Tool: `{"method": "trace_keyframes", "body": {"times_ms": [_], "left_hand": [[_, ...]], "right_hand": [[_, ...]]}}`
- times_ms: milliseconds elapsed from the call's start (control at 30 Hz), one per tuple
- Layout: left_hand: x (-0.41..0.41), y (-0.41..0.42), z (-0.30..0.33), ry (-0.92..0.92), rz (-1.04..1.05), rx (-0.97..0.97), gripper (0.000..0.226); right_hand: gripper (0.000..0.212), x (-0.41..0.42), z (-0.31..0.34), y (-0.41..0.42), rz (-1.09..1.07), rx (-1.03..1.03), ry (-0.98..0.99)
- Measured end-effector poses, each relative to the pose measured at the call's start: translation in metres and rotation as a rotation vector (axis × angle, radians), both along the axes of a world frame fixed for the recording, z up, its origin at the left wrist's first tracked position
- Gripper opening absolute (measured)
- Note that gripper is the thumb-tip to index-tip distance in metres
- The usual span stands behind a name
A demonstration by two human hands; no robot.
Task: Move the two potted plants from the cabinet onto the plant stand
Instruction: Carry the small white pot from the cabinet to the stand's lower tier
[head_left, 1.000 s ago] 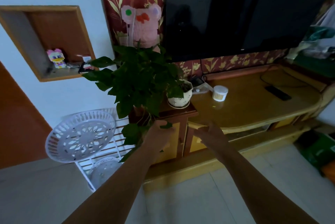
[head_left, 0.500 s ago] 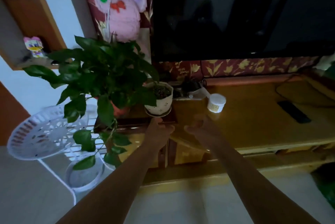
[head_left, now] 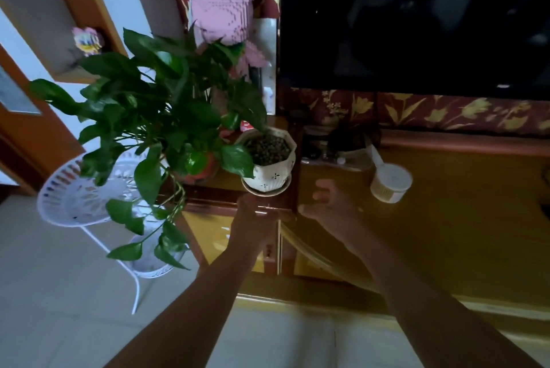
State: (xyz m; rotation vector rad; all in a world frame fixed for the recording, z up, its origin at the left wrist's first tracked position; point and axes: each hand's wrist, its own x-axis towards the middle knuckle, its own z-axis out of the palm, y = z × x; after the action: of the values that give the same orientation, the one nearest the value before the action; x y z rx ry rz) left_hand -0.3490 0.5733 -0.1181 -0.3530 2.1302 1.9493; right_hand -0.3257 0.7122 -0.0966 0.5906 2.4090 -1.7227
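Observation:
A small white pot (head_left: 269, 169) filled with dark pebbles stands on a saucer on the raised brown cabinet top (head_left: 226, 195). Left of it a big leafy green plant (head_left: 154, 117) grows from a red pot (head_left: 205, 169), mostly hidden by its leaves. My left hand (head_left: 253, 218) is just below the saucer's front rim, fingers curled, holding nothing I can see. My right hand (head_left: 330, 209) hovers to the right of the white pot, fingers spread. The white plastic plant stand (head_left: 68, 201) is on the floor to the left, with a lower tier (head_left: 148, 263).
A white round container (head_left: 390, 183) sits on the lower yellow cabinet surface (head_left: 446, 233). A big dark TV screen (head_left: 416, 19) rises behind. A power strip and cables (head_left: 336, 147) lie behind the white pot. A wall niche with a toy figure (head_left: 87, 40) is upper left.
The view has come closer and lower over the cabinet. Both hands have reached forward toward the small white pot; the right hand has spread its fingers.

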Motion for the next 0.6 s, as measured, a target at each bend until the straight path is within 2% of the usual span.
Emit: {"method": "trace_keyframes", "body": {"times_ms": [133,333,467,600], "left_hand": [[-0.015,0.008,-0.026,0.070,-0.012,-0.128,0.063],[-0.039,0.017,-0.058,0.186,0.072,-0.329,0.056],[-0.050,0.029,-0.073,0.218,0.174,-0.385,0.060],[-0.053,0.044,-0.085,0.254,0.280,-0.407,0.066]], "right_hand": [[0.073,-0.024,-0.019,0.009,0.059,-0.005,0.019],[0.084,-0.061,-0.049,0.021,0.166,-0.069,0.064],[0.093,-0.085,-0.067,0.035,0.226,-0.034,0.097],[0.097,-0.104,-0.081,0.051,0.374,0.013,0.159]]}}
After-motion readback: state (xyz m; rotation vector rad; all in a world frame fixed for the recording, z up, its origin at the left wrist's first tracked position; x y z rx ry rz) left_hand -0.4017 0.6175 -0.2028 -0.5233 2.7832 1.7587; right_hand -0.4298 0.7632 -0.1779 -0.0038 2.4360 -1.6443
